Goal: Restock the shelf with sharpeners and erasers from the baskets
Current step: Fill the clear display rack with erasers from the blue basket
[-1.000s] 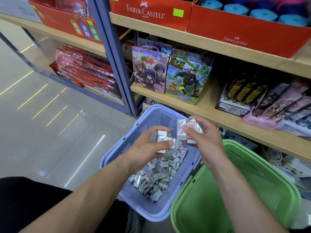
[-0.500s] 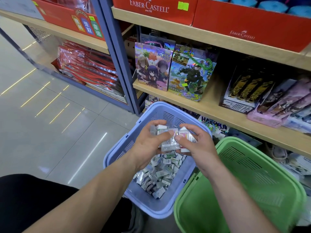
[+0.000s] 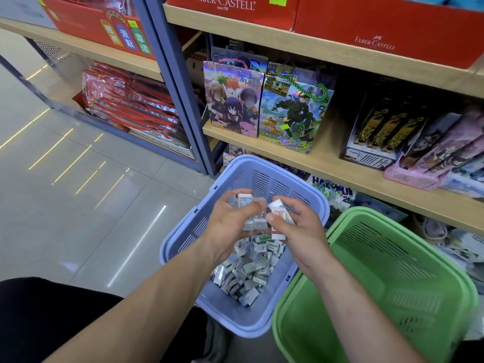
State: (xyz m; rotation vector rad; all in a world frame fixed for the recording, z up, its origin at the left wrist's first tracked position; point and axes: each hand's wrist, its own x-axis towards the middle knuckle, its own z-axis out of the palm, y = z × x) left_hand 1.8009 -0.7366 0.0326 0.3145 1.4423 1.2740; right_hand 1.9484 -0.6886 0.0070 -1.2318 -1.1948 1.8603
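A blue basket (image 3: 264,166) stands on the floor below the shelf, its bottom covered with several small wrapped erasers (image 3: 248,268). Both hands hover over it, close together. My left hand (image 3: 230,224) grips a cluster of wrapped erasers (image 3: 252,216). My right hand (image 3: 298,231) pinches a few more erasers (image 3: 277,216), white with pink print, right beside the left hand's cluster. A green basket (image 3: 392,268) stands to the right of the blue one; I see nothing inside it.
A wooden shelf (image 3: 327,163) runs behind the baskets with printed gift bags (image 3: 233,100) and boxed goods (image 3: 379,134) on it. Red Faber-Castell boxes (image 3: 379,30) fill the shelf above. Tiled floor (image 3: 78,192) lies to the left. My dark-clothed leg (image 3: 52,318) is at the bottom left.
The two hands have come together over the blue basket and dropped slightly. The erasers in each hand now almost touch. The view has tilted down a little.
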